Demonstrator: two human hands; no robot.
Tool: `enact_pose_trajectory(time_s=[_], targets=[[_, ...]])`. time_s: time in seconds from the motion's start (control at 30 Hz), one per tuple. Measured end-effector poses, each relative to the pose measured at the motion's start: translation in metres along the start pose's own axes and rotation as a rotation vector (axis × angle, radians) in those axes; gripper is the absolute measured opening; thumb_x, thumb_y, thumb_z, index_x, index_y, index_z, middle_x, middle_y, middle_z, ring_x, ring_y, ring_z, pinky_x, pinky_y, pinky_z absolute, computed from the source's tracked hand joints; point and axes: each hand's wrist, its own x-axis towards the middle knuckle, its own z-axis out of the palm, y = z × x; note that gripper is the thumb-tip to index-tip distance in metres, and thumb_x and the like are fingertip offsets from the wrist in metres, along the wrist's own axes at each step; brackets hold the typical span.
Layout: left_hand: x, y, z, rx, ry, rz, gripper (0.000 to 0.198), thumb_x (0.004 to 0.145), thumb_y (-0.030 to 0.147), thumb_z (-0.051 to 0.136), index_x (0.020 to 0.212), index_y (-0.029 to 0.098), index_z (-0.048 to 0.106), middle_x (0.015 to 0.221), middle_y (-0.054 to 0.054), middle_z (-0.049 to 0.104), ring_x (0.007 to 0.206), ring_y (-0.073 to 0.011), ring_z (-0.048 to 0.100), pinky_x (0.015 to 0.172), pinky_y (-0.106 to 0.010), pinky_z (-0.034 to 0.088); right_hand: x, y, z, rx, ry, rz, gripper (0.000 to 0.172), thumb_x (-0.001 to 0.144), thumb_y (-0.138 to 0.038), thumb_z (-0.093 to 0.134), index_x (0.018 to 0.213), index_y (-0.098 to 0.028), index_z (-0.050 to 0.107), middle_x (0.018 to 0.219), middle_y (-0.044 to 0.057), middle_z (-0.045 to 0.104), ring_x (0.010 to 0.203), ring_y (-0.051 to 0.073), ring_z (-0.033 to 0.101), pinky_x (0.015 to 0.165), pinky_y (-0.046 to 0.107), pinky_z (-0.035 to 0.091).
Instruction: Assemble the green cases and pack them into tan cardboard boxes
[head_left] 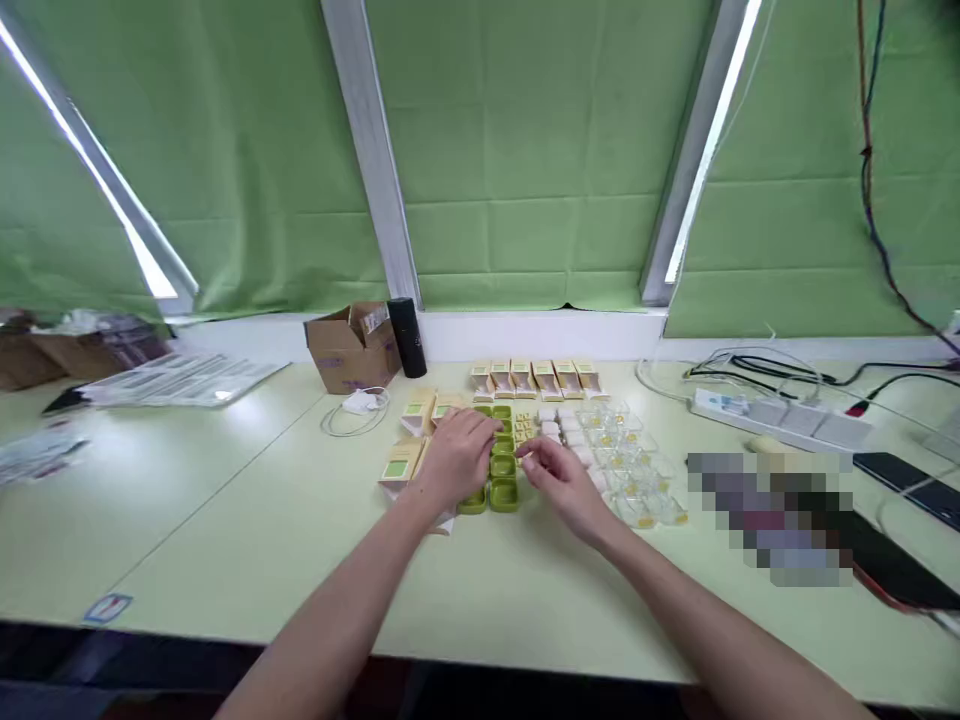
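Observation:
Square green containers (504, 494) stand in two columns in the middle of the table. Over the left column is my left hand (463, 450), its fingers bent and close together, covering several containers. What lies under its fingertips is hidden. At the right column's edge is my right hand (564, 482), with thumb and index finger close together; anything between them is too small to make out. Small yellow pieces (523, 422) lie just beyond my right fingertips. White blocks (574, 438) stand in rows behind that hand, beside clear plastic boxes (634, 485) with yellow spots.
Yellow card boxes (401, 460) stand left of the containers, and more card boxes (536, 378) line up behind. A cardboard box (352, 350) and black cylinder (406, 338) are farther back. At right lie a power strip (780, 418), cables and a phone (911, 485).

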Motion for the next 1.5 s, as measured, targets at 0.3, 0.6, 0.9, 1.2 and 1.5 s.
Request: enact_pose_trajectory(time_s=[0.3,0.6,0.9,1.2,1.5], targets=[[0.008,-0.003,-0.010,-0.007,-0.002,0.039,0.019,0.099,0.011,0.051,0.106,0.016,0.068,0.096,-0.009,0.075,0.091,-0.0264,0.065,0.084,-0.043,0.047,-0.006,-0.023,-0.009,-0.081,0.030,-0.110,0.023,0.097,-0.044,0.061,0.109,-0.024,0.064,0.081,0.000,0.061,0.074,0.018,0.055,0.064,0.031,0.038],[0.013,0.001,-0.021,-0.175,-0.291,0.064,0.018,0.098,0.018,0.054,0.088,0.019,0.069,0.084,-0.005,0.071,0.081,-0.0221,0.062,0.078,-0.038,0.042,0.014,-0.029,-0.051,0.421,0.234,-0.094,0.036,0.091,-0.056,0.070,0.095,-0.021,0.070,0.071,-0.002,0.055,0.062,0.014,0.049,0.060,0.029,0.037],[0.019,0.020,-0.035,-0.267,-0.633,-0.048,0.014,0.090,0.023,0.071,0.077,0.022,0.076,0.080,-0.002,0.070,0.082,-0.0219,0.064,0.087,-0.039,0.041,0.026,-0.021,-0.079,0.933,0.330,0.111,0.025,0.085,-0.045,0.073,0.086,-0.021,0.071,0.064,-0.001,0.056,0.059,0.015,0.052,0.055,0.027,0.043],[0.020,0.028,-0.036,-0.220,-0.709,-0.070,0.018,0.081,0.008,0.069,0.072,0.021,0.076,0.080,-0.002,0.073,0.084,-0.0225,0.066,0.089,-0.040,0.041,0.027,-0.013,-0.071,0.930,0.282,0.130,0.022,0.085,-0.043,0.073,0.087,-0.021,0.072,0.064,-0.001,0.058,0.059,0.015,0.051,0.055,0.027,0.043],[0.013,0.025,-0.027,-0.224,-0.635,-0.002,0.022,0.086,0.011,0.064,0.066,0.020,0.070,0.075,-0.003,0.071,0.078,-0.0204,0.065,0.087,-0.038,0.041,0.024,-0.013,-0.067,0.905,0.265,0.124,0.023,0.081,-0.041,0.077,0.087,-0.020,0.074,0.065,0.000,0.059,0.060,0.016,0.051,0.055,0.028,0.043]])
